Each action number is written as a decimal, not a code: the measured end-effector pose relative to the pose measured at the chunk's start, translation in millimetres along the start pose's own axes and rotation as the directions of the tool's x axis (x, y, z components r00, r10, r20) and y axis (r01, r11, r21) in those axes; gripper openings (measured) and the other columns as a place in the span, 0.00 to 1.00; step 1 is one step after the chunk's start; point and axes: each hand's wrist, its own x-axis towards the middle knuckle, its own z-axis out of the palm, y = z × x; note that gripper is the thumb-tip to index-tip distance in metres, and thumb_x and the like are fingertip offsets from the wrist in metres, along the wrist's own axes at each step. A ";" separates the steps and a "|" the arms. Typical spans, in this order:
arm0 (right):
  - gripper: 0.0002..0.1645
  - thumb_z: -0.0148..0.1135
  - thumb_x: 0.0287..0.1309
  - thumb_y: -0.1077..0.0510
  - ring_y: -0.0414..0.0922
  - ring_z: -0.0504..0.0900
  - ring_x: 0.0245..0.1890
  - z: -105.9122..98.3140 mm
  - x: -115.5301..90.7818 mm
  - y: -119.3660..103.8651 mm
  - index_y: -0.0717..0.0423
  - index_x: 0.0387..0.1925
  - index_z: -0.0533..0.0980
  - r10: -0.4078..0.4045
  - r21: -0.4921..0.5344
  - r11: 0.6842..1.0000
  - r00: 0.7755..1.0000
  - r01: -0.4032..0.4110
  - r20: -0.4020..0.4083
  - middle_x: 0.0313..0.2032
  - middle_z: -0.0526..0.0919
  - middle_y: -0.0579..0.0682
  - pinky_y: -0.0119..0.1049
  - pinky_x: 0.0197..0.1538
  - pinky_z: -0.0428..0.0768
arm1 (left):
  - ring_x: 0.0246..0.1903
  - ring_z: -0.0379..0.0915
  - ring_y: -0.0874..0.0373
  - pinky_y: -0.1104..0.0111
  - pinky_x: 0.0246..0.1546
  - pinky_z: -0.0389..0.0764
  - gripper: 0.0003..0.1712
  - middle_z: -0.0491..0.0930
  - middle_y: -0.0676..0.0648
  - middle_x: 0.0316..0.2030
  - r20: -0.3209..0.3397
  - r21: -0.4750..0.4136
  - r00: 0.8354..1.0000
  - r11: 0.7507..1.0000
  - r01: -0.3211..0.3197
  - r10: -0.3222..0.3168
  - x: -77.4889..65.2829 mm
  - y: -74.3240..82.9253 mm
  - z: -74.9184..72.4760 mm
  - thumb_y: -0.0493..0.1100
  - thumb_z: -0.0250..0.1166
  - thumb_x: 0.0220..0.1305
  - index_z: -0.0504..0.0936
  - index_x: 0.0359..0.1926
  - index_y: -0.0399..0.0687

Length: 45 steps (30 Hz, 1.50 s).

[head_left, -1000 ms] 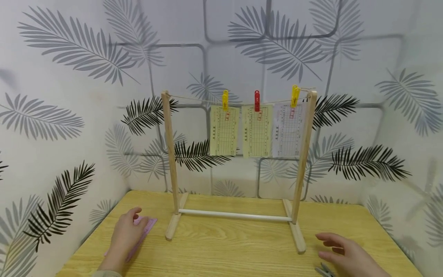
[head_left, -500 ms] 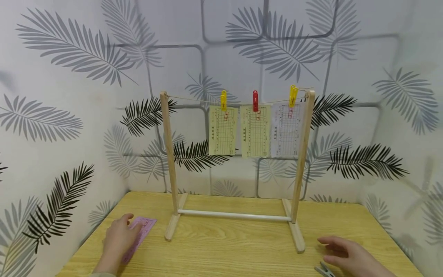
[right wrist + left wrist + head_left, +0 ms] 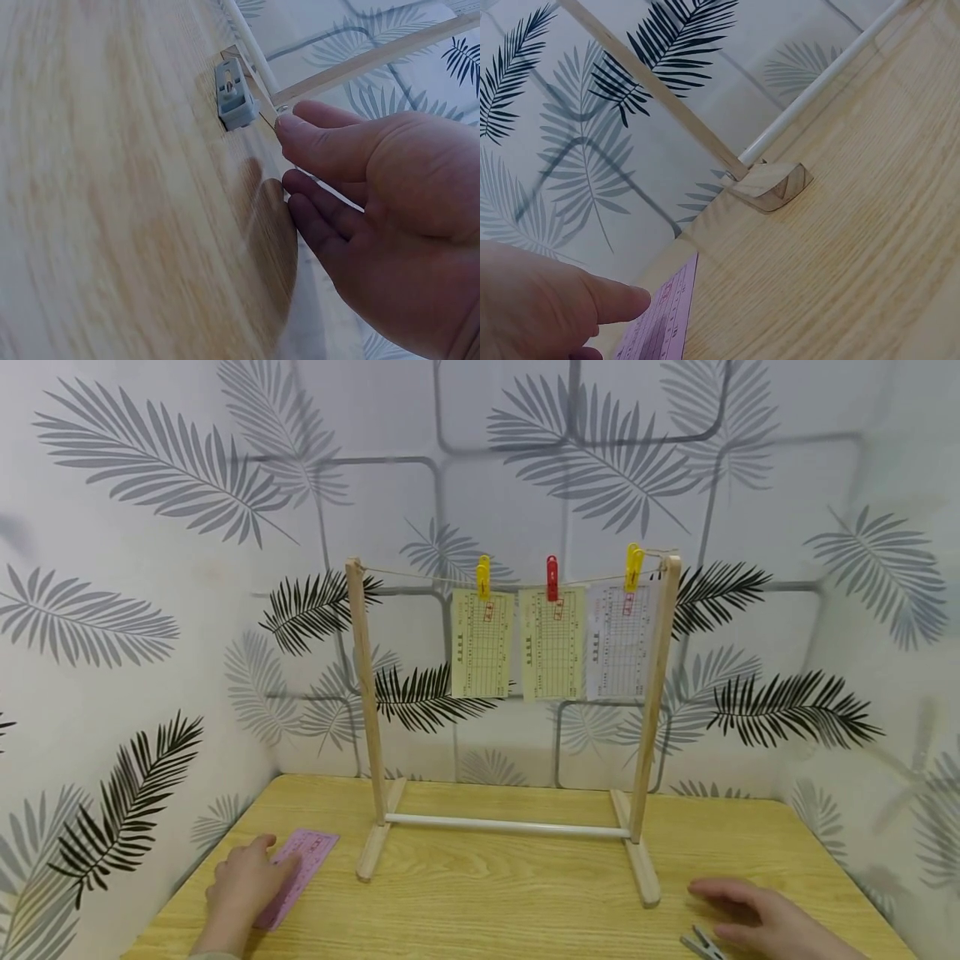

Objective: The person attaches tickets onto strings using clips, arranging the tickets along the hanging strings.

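Observation:
At the table's left, a pink printed slip (image 3: pixel 311 852) lies flat on the wood. My left hand (image 3: pixel 242 885) is over its left side, thumb above the paper and fingers loosely bent. In the left wrist view the thumb overlaps the slip (image 3: pixel 676 307), and the hand hides part of it. On the right, a grey clothespin (image 3: pixel 702 945) rests on the table close to my right hand (image 3: pixel 761 917). The right wrist view has that clothespin (image 3: pixel 236 97) just beyond the thumb and fingertips, with nothing between the loosely bent fingers.
A wooden rack (image 3: pixel 363 693) with a white crossbar (image 3: pixel 510 827) stands mid-table. From its string hang two yellow-green slips (image 3: pixel 482 652) and a white slip (image 3: pixel 617 647). Two yellow clothespins (image 3: pixel 483 578) and a red clothespin (image 3: pixel 552 578) hold them. A leaf-patterned wall stands behind.
My left hand has slid left and toward me, uncovering more of the pink slip. My right hand has shifted slightly right, while the clothespin stays put.

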 end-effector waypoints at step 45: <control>0.26 0.61 0.75 0.74 0.18 0.58 0.71 5.0 2.4 14.7 0.54 0.68 0.81 -0.349 0.007 0.936 0.922 0.353 0.169 0.76 0.65 0.22 0.23 0.61 0.67 | 0.59 0.71 0.15 0.23 0.54 0.67 0.53 0.74 0.20 0.66 0.041 0.016 0.999 1.000 -0.004 0.003 -4.1 -4.5 -1.8 0.61 0.79 0.64 0.67 0.72 0.29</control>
